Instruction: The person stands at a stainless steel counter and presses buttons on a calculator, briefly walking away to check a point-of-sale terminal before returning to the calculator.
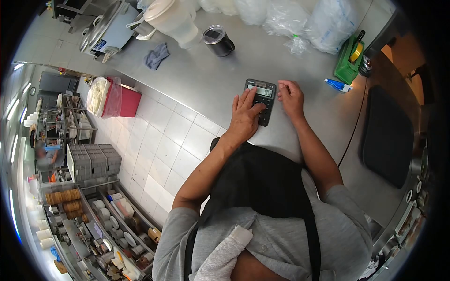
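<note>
A dark calculator [268,102] with a lit grey display lies on the steel table. My left hand [244,114] rests over its left side, fingers stretched out across the keys and the display's edge. Some of the keys are hidden beneath those fingers. Just right of the calculator, my right hand [291,99] rests on the table with its fingers curled in, apart from the calculator. Nothing shows in its grip.
A black tumbler [218,41], a grey-blue cloth [156,56] and clear plastic bags [287,18] are farther back. To the right are a green tape dispenser [348,58], a blue-and-white correction-pen-like item [338,85] and a dark pad [387,136]. A red bin [130,101] stands left.
</note>
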Demonstrator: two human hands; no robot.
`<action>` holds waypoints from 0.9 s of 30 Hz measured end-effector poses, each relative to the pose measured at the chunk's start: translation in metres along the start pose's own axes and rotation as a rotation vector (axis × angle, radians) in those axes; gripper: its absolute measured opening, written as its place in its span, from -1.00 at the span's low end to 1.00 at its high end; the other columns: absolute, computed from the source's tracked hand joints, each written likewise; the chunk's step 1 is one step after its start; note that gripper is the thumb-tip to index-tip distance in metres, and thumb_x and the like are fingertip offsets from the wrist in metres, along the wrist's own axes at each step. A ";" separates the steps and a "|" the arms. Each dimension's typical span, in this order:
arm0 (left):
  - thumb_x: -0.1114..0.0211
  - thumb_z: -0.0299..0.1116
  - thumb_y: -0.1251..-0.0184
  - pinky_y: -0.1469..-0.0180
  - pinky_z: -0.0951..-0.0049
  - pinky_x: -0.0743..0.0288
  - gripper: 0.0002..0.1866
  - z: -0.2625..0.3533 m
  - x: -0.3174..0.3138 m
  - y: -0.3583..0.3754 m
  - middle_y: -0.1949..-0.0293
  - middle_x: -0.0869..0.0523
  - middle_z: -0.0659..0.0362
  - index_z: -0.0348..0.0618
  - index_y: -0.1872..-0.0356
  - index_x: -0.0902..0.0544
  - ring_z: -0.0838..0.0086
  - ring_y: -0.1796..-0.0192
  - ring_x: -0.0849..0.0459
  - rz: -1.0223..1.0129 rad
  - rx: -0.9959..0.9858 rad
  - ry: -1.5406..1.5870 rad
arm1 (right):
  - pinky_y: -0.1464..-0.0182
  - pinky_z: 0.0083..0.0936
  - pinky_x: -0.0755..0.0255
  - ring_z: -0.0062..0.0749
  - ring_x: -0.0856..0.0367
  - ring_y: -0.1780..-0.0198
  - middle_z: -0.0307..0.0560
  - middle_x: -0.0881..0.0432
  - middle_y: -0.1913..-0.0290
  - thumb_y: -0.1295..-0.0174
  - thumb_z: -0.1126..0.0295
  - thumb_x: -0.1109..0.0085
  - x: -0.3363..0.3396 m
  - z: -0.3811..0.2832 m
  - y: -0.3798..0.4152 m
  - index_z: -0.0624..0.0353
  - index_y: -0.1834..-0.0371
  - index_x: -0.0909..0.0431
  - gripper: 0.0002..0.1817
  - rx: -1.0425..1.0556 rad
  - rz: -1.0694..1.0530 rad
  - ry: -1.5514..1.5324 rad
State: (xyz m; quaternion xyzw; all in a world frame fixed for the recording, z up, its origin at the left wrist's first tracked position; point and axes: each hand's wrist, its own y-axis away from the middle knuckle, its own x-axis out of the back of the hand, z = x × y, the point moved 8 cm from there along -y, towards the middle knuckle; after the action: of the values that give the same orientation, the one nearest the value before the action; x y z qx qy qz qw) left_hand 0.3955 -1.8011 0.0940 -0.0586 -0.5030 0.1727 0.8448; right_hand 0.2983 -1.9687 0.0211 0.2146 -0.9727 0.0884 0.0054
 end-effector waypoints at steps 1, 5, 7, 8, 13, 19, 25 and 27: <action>-0.24 -0.63 -0.22 -0.54 -0.22 0.03 -0.62 0.001 0.000 -0.001 -0.54 -0.26 -0.10 0.00 -0.02 -0.72 -0.06 -0.58 -0.18 0.002 -0.003 -0.004 | 0.43 -0.62 -0.60 -0.60 -0.65 0.40 -0.20 -0.60 0.21 -0.41 0.46 -0.20 -0.001 -0.001 0.000 0.23 0.10 -0.69 -0.88 -0.001 -0.003 0.005; -0.25 -0.63 -0.20 -0.54 -0.21 0.03 -0.63 0.008 0.002 -0.004 -0.55 -0.24 -0.11 0.00 0.00 -0.72 -0.06 -0.58 -0.19 0.009 -0.011 -0.003 | 0.43 -0.62 -0.60 -0.60 -0.65 0.39 -0.20 -0.61 0.22 -0.41 0.46 -0.20 0.000 -0.006 0.001 0.23 0.11 -0.69 -0.88 0.020 -0.002 0.026; -0.26 -0.63 -0.19 -0.54 -0.21 0.03 -0.63 0.007 0.000 -0.003 -0.55 -0.24 -0.12 -0.01 0.00 -0.72 -0.06 -0.58 -0.19 0.010 -0.012 -0.004 | 0.43 -0.62 -0.60 -0.60 -0.65 0.39 -0.20 -0.61 0.21 -0.41 0.46 -0.20 0.000 -0.008 0.001 0.24 0.11 -0.69 -0.88 0.028 -0.001 0.020; -0.26 -0.63 -0.19 -0.54 -0.22 0.02 -0.63 0.007 0.000 -0.004 -0.55 -0.24 -0.12 -0.01 0.01 -0.72 -0.06 -0.58 -0.19 0.012 -0.011 -0.005 | 0.43 -0.62 -0.60 -0.60 -0.65 0.39 -0.20 -0.61 0.21 -0.41 0.46 -0.20 0.000 -0.008 0.001 0.24 0.11 -0.69 -0.88 0.025 -0.001 0.014; -0.27 -0.63 -0.18 -0.53 -0.22 0.00 -0.66 0.005 0.000 -0.001 -0.53 -0.27 -0.14 -0.05 0.04 -0.71 -0.07 -0.56 -0.22 0.034 -0.015 0.002 | 0.41 -0.62 -0.61 -0.59 -0.65 0.39 -0.20 -0.62 0.20 -0.42 0.46 -0.19 0.000 -0.007 0.001 0.24 0.11 -0.68 -0.88 0.019 -0.001 0.004; -0.26 -0.63 -0.17 -0.52 -0.26 -0.01 -0.69 0.010 0.001 0.001 -0.50 -0.32 -0.15 -0.06 0.09 -0.72 -0.08 -0.54 -0.27 0.036 -0.048 -0.005 | 0.41 -0.62 -0.60 -0.59 -0.65 0.38 -0.20 -0.62 0.19 -0.42 0.45 -0.19 -0.001 -0.010 0.001 0.24 0.10 -0.68 -0.87 0.016 -0.006 0.021; -0.24 -0.66 -0.14 -0.49 -0.26 -0.06 -0.65 0.001 -0.006 0.005 -0.45 -0.39 -0.16 -0.05 0.07 -0.73 -0.05 -0.52 -0.31 0.029 -0.006 -0.015 | 0.41 -0.62 -0.60 -0.59 -0.65 0.39 -0.19 -0.61 0.20 -0.43 0.45 -0.19 0.000 -0.005 0.000 0.24 0.08 -0.69 -0.86 0.025 -0.011 0.023; -0.22 -0.68 -0.14 -0.48 -0.22 -0.10 -0.63 -0.009 0.011 0.005 -0.42 -0.42 -0.17 -0.06 0.07 -0.73 -0.07 -0.49 -0.35 0.126 0.029 0.054 | 0.41 -0.61 -0.60 -0.59 -0.65 0.39 -0.20 -0.61 0.21 -0.43 0.45 -0.19 0.000 -0.007 0.001 0.23 0.08 -0.69 -0.86 0.021 -0.007 0.028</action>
State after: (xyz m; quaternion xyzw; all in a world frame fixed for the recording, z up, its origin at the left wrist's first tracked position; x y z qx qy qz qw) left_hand 0.4069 -1.7918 0.0969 -0.0827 -0.4729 0.2313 0.8462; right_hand 0.2981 -1.9668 0.0279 0.2166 -0.9708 0.1016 0.0169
